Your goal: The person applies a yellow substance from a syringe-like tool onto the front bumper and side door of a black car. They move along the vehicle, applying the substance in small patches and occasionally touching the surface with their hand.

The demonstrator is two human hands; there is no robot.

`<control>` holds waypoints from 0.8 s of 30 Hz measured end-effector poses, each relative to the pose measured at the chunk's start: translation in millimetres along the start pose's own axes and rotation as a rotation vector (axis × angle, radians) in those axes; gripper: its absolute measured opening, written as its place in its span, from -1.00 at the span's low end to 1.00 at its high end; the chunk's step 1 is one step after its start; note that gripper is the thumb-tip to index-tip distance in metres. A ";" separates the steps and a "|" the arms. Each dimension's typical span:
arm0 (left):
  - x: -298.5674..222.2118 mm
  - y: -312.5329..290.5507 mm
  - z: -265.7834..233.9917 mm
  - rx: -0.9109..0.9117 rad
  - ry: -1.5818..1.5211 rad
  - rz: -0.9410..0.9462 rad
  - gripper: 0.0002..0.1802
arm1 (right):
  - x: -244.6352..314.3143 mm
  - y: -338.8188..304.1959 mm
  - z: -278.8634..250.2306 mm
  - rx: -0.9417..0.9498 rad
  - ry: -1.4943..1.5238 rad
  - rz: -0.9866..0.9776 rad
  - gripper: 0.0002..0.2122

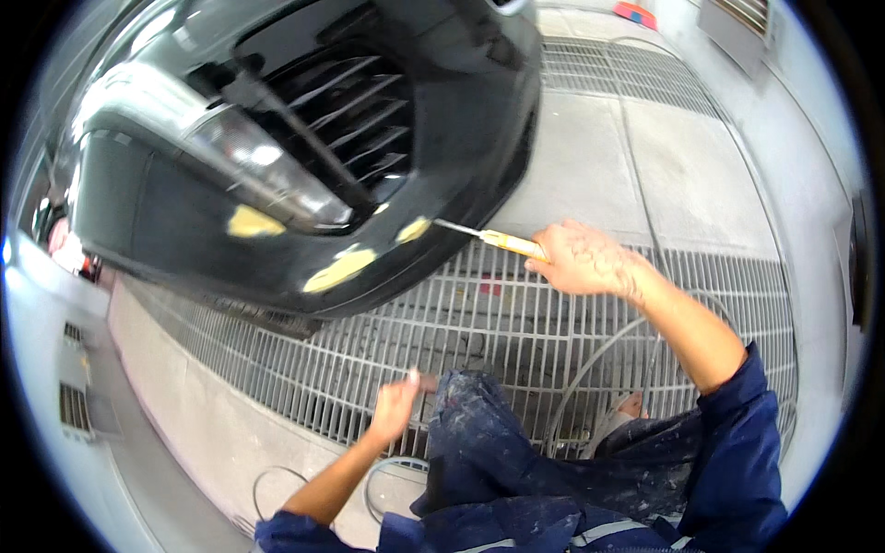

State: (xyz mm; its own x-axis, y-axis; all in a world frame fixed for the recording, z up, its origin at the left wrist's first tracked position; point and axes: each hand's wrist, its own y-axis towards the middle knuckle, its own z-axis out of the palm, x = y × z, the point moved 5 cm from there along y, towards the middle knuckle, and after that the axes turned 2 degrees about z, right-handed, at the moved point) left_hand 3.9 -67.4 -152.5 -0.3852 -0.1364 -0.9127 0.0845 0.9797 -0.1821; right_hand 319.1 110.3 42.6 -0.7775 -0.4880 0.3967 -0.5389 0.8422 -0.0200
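My right hand is closed around the yellow handle of a slim tool with a thin metal blade. The blade's tip is at the edge of a small pale-yellow filler patch on the dark car bumper; whether it touches is too fine to tell. Larger patches of the same yellow filler lie lower on the bumper and below the headlight. Near my knee, my left hand has its fingers curled in, with a small pale tip showing; what it holds, if anything, is unclear.
Metal floor grating runs under my legs and the bumper. A thin hose curves over it on the right, and another hose loop lies beside my left forearm. Pale walls stand on both sides. A red object lies at the far right.
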 end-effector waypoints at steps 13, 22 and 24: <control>32.5 106.5 -134.7 -0.126 -0.238 -0.063 -0.74 | 148.5 12.0 98.2 0.185 0.124 0.003 -0.72; 43.4 91.3 -156.9 -0.260 -0.290 -0.087 -0.75 | 172.3 15.7 111.2 0.248 0.112 0.026 -0.68; 49.5 89.6 -157.9 -0.309 -0.295 -0.096 -0.75 | 175.3 18.9 124.3 0.223 0.112 0.004 -0.67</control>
State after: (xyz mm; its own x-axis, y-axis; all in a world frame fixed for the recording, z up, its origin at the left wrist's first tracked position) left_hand -152.8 36.8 -156.2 -0.0954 -0.2211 -0.9706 -0.2356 0.9523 -0.1938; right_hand 132.3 12.1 -2.3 -0.7459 -0.4455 0.4951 -0.6034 0.7668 -0.2189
